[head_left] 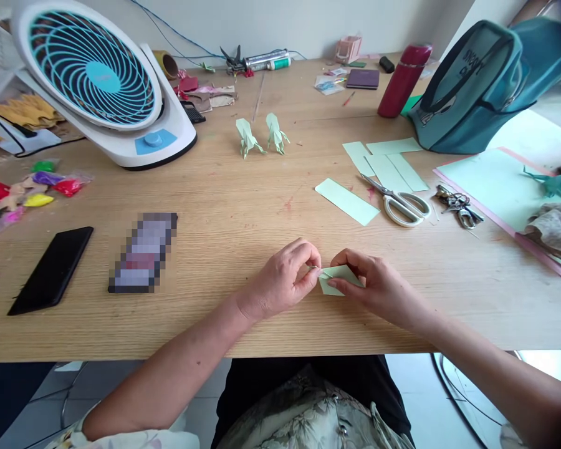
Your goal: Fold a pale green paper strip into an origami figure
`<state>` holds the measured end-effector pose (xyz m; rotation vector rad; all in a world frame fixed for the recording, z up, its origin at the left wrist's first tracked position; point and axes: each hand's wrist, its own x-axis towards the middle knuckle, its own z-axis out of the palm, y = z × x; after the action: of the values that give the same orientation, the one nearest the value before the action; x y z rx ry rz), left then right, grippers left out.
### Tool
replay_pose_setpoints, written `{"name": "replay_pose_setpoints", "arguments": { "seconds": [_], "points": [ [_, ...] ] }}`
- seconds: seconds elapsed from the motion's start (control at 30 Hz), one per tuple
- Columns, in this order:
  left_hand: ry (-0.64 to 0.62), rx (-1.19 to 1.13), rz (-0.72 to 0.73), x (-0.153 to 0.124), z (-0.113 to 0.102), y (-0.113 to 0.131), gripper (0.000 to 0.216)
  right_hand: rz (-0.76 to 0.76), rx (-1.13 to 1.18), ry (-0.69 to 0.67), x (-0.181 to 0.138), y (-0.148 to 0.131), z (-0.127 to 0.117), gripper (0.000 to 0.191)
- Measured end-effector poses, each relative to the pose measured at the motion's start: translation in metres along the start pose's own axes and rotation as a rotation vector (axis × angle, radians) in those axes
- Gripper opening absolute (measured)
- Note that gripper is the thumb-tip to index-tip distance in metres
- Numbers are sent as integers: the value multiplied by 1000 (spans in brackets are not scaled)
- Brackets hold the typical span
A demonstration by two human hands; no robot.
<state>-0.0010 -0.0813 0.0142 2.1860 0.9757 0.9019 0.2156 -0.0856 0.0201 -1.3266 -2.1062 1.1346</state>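
Note:
A partly folded piece of pale green paper is held between my two hands, just above the near part of the table. My left hand pinches a narrow tip at its left end between thumb and fingers. The wider right part sits between the thumb and curled fingers of my right hand, which hide some of it. Beyond my hands lies a flat green paper strip, with white-handled scissors to its right. Two folded green paper figures stand farther back on the table.
More green strips lie behind the scissors, near keys and a teal bag. A red bottle stands at the back right. On the left are a fan, a blurred phone and a black flat case.

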Motion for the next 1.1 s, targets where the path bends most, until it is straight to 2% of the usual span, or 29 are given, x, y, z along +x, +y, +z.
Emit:
{"name": "replay_pose_setpoints", "arguments": {
  "seconds": [0.13,0.2,0.27,0.43,0.5,0.6,0.7,0.77,0.97,1.1],
  "points": [
    [92,-299,-205,3,-4,2,8,-48,146,72,7,-6,9,15],
    [126,-404,-252,4,-6,2,12,-96,176,132,12,-8,12,16],
    [163,-472,-264,4,-8,2,13,-114,235,126,17,-10,12,18],
    [279,-509,-291,5,-15,3,11,87,443,-222,23,-14,11,46],
    [315,-526,-303,6,-16,3,15,107,523,-289,25,-17,13,52],
    [333,-615,-346,6,-15,3,25,86,569,-246,27,-21,18,48],
    [245,-702,-413,5,-11,1,24,71,613,-171,29,-25,24,47],
    [213,-672,-443,4,-8,0,29,53,620,-137,30,-26,27,49],
    [315,-372,-349,4,-8,0,26,77,546,-88,30,-19,31,56],
    [289,-459,-392,5,-6,0,27,60,519,-44,29,-16,33,58]
  ]
}}
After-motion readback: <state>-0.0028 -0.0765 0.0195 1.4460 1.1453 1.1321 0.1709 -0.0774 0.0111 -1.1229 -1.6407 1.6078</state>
